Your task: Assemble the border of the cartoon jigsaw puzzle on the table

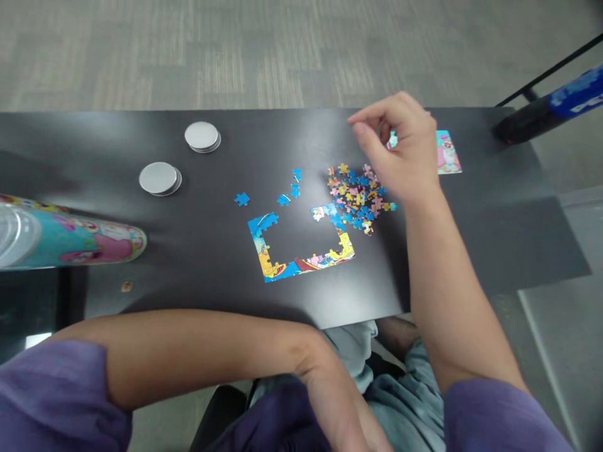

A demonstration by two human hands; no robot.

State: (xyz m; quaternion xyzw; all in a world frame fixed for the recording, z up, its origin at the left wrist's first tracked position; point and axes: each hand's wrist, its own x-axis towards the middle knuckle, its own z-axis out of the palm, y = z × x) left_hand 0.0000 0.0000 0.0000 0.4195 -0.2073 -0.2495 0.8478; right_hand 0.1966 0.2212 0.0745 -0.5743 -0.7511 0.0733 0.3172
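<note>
A partly built jigsaw frame (301, 251) lies on the black table (141, 251), with its bottom edge and both sides joined. A heap of loose coloured pieces (355, 194) sits just right of it. My right hand (400, 150) hovers over the far side of the heap, fingers curled and pinched; a small light piece shows between them. Three blue loose pieces (282, 191) lie left of the heap. My left hand (343, 414) rests low in my lap below the table edge, mostly cut off by the frame.
Two stacks of round grey lids (159, 178) (202, 136) sit at the back left. A colourful puzzle tube (70, 242) lies on its side at the left edge. A small picture card (447, 152) lies behind my right hand. A dark tube with a blue label (551, 107) rests at the far right corner.
</note>
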